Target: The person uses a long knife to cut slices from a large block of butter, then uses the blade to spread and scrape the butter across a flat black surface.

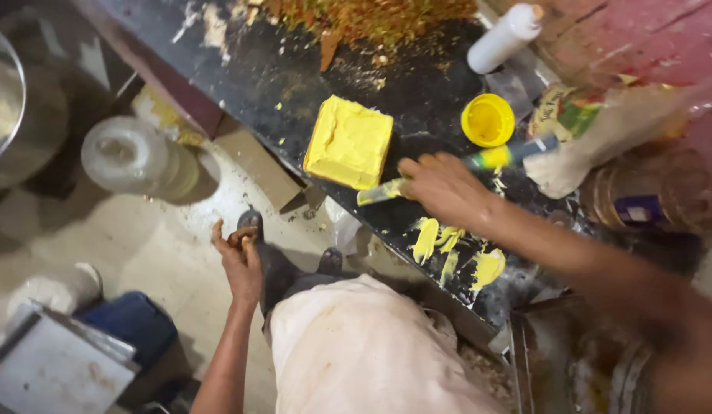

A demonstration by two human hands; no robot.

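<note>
A block (349, 142) is set on the tabletop (417, 84), with a lid (488, 119) to its right and a bottle (504, 37) behind the lid. A knife (455, 170) is held by the right hand (445, 188) just beside the block. A jar (141, 159) is placed on the floor (141, 245), left of the tabletop.

right hand (446, 189): fingers curled, arm outstretched; left hand (239, 257): hanging, loosely curled
</note>
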